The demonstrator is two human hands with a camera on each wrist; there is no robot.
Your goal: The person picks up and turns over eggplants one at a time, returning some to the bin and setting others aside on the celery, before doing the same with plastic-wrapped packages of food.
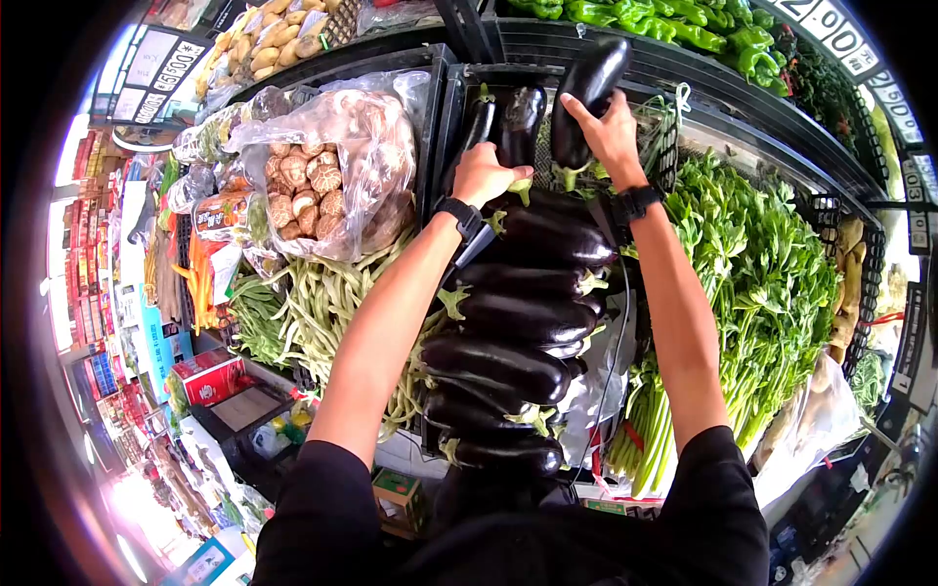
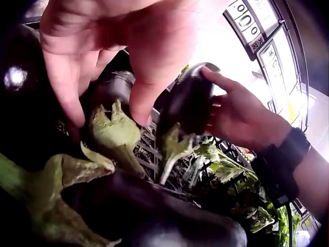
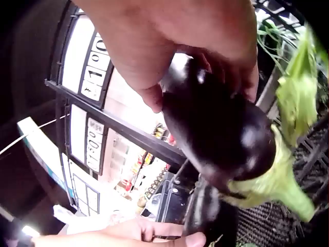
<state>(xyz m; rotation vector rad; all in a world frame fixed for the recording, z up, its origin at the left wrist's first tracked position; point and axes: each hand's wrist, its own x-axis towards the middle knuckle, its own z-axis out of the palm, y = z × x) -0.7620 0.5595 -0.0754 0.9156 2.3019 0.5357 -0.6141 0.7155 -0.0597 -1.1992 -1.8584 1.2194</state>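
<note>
My right hand (image 1: 608, 137) grips a large glossy eggplant (image 1: 593, 83) round its middle, tilted above the far end of the crate. In the right wrist view, thumb and fingers curl round this eggplant (image 3: 221, 128), its green cap and stem pointing down. Beside it, my left hand (image 1: 489, 178) holds another eggplant (image 1: 522, 122) near the stem end. The left wrist view has fingers and thumb on either side of that eggplant's green cap (image 2: 115, 131). A slimmer eggplant (image 1: 479, 125) lies left of it. Below the hands, several eggplants (image 1: 528, 308) lie crosswise in a stacked row.
Bagged mushrooms (image 1: 308, 186) and long green beans (image 1: 342, 303) lie to the left. Leafy celery (image 1: 743, 283) fills the right side. Green peppers (image 1: 674, 24) sit behind the black crate edge (image 1: 528, 44). A dark cord (image 1: 618, 361) hangs beside the eggplant row.
</note>
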